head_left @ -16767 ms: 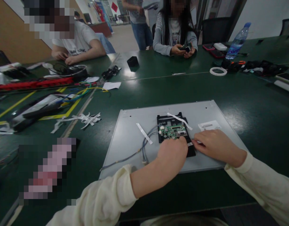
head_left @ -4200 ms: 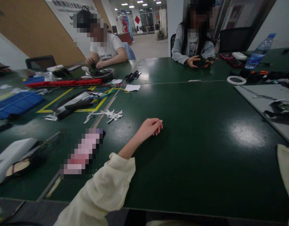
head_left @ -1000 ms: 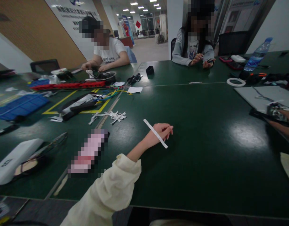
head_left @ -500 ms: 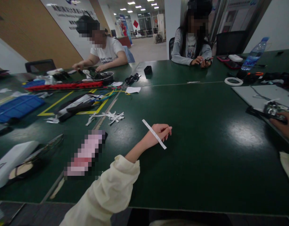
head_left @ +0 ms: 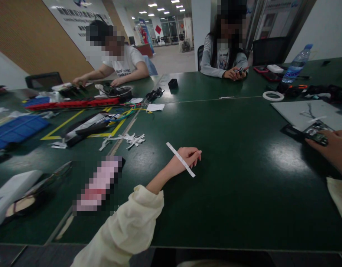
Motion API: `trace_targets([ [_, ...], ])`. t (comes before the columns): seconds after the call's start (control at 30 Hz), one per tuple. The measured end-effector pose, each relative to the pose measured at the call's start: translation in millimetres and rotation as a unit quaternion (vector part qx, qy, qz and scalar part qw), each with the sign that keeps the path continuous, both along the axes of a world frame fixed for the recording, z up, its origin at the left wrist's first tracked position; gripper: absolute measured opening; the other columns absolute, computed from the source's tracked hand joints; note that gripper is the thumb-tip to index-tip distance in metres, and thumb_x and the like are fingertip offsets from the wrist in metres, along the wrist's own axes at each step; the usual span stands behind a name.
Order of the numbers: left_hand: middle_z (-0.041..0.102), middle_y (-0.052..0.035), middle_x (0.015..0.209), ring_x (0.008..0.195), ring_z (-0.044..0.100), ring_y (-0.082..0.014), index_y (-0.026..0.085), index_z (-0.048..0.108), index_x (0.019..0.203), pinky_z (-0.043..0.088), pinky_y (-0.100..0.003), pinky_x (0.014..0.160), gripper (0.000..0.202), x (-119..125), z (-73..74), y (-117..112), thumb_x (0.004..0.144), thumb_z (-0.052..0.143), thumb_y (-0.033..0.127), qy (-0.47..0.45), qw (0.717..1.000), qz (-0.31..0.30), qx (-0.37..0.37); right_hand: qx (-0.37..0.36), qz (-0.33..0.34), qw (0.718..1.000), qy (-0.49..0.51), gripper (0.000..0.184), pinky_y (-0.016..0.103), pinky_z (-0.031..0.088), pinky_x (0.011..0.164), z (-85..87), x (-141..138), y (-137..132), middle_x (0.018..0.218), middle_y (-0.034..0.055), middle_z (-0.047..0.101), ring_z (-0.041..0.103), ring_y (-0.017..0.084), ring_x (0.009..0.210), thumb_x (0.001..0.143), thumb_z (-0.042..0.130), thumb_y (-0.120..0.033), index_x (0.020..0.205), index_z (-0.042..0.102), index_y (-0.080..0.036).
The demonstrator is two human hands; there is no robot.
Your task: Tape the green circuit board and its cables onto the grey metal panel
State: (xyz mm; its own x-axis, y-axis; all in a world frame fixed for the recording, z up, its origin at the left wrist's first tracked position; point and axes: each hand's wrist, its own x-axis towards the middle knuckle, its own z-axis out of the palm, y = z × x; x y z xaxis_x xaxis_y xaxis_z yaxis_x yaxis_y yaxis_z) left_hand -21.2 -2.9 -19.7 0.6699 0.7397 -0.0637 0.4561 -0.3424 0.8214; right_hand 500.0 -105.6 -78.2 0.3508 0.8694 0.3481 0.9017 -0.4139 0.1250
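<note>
The dark green table [head_left: 229, 200] is stretching across the room, throwing back a patch of light near its right side. The left hand [head_left: 188, 157] is resting on it, fingers loosely curled; I can't tell whether anything is tucked inside them. A white strip [head_left: 176, 155] is lying across the back of that hand. Over by the right edge, the right hand [head_left: 335, 146] is closing its fingers on a black frame [head_left: 290, 130] with a circuit board, at the near left side of a pale panel [head_left: 289, 110].

More cut strips [head_left: 136, 140] are lying in a tangle to the left, beyond a blurred-out pink thing [head_left: 100, 183]. A blue tray [head_left: 17, 129] is sitting farther left, near yellow markings. Across the table, one person [head_left: 129, 63] is reaching toward the clutter, and another [head_left: 223, 61] is holding something small and dark. A bottle [head_left: 296, 66] is leaning in view behind a white ring [head_left: 264, 95].
</note>
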Motion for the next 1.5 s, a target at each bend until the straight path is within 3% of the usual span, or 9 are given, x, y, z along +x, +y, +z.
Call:
trace_targets([
  [0.13,0.054,0.0024,0.059,0.05,0.051,-0.0066,0.013,0.059,0.078,0.041,-0.018,0.049,0.039,-1,0.0,0,0.094,0.039,0.043,0.001,1.0,-0.004,0.009,-0.028,-0.006,0.998,-0.052,0.052,0.03,0.027,0.052,8.7,-22,3,0.091,0.0114,0.062,0.053,0.022,0.066,0.09,0.029,-0.058,0.108,0.062,-0.021],
  [0.3,0.055,0.0023,0.06,0.05,0.052,-0.0066,0.014,0.059,0.078,0.042,-0.018,0.05,0.039,-1,-0.2,-1,0.094,0.038,0.043,-0.002,1.0,-0.006,0.012,0.035,0.017,0.993,-0.11,0.041,0.027,0.02,0.051,10.5,-44,7,0.095,0.0035,0.064,0.048,0.016,0.062,0.094,0.033,-0.048,0.106,0.062,-0.023],
  [0.5,0.055,0.0021,0.06,0.05,0.052,-0.0065,0.014,0.059,0.078,0.042,-0.018,0.05,0.039,0,1.4,-1,0.094,0.038,0.042,0.004,1.0,-0.006,0.016,0.124,0.075,0.971,-0.192,0.032,0.026,0.014,0.05,9.3,-44,1,0.083,0.0017,0.065,0.043,0.012,0.057,0.089,0.048,-0.045,0.098,0.064,-0.019],
  [0.63,0.055,0.0022,0.059,0.049,0.052,-0.0067,0.014,0.059,0.078,0.041,-0.018,0.048,0.039,0,1.1,-1,0.094,0.038,0.043,0.013,1.0,-0.002,0.013,0.173,0.123,0.955,-0.206,0.029,0.024,0.018,0.051,17.2,-43,-3,0.081,0.0012,0.066,0.044,0.012,0.059,0.086,0.053,-0.043,0.096,0.065,-0.019],
  [0.77,0.054,0.0021,0.059,0.049,0.052,-0.0069,0.014,0.059,0.078,0.041,-0.018,0.047,0.039,0,-0.3,0,0.094,0.038,0.043,0.009,1.0,-0.004,0.011,0.224,0.117,0.948,-0.194,0.028,0.024,0.019,0.052,22.8,-48,2,0.084,0.0033,0.068,0.045,0.012,0.059,0.084,0.055,-0.041,0.094,0.066,-0.017],
  [0.93,0.054,0.0022,0.059,0.049,0.052,-0.0067,0.014,0.059,0.078,0.041,-0.018,0.048,0.04,0,-1.1,1,0.094,0.038,0.044,0.007,1.0,-0.007,0.017,0.205,0.17,0.939,-0.218,0.026,0.027,0.026,0.059,26.7,-48,10,0.074,0.0035,0.067,0.053,0.015,0.065,0.08,0.056,-0.041,0.084,0.066,-0.018],
  [1.2,0.055,0.0022,0.059,0.05,0.052,-0.0066,0.014,0.059,0.078,0.041,-0.018,0.05,0.04,0,-2.5,-2,0.094,0.038,0.044,0.003,1.0,0.0,0.03,0.225,0.066,0.952,-0.199,0.032,0.031,0.031,0.06,18.7,-7,-11,0.079,0.0089,0.068,0.06,0.024,0.075,0.079,0.056,-0.043,0.096,0.067,-0.019],
  [1.5,0.055,0.0026,0.057,0.048,0.051,-0.0066,0.014,0.059,0.078,0.04,-0.018,0.048,0.04,2,-1.0,-1,0.094,0.038,0.044,0.008,1.0,0.003,0.023,0.26,0.125,0.948,-0.135,0.033,0.034,0.039,0.075,21.5,-19,-15,0.099,0.0132,0.068,0.063,0.026,0.087,0.075,0.061,-0.033,0.102,0.064,-0.014],
])
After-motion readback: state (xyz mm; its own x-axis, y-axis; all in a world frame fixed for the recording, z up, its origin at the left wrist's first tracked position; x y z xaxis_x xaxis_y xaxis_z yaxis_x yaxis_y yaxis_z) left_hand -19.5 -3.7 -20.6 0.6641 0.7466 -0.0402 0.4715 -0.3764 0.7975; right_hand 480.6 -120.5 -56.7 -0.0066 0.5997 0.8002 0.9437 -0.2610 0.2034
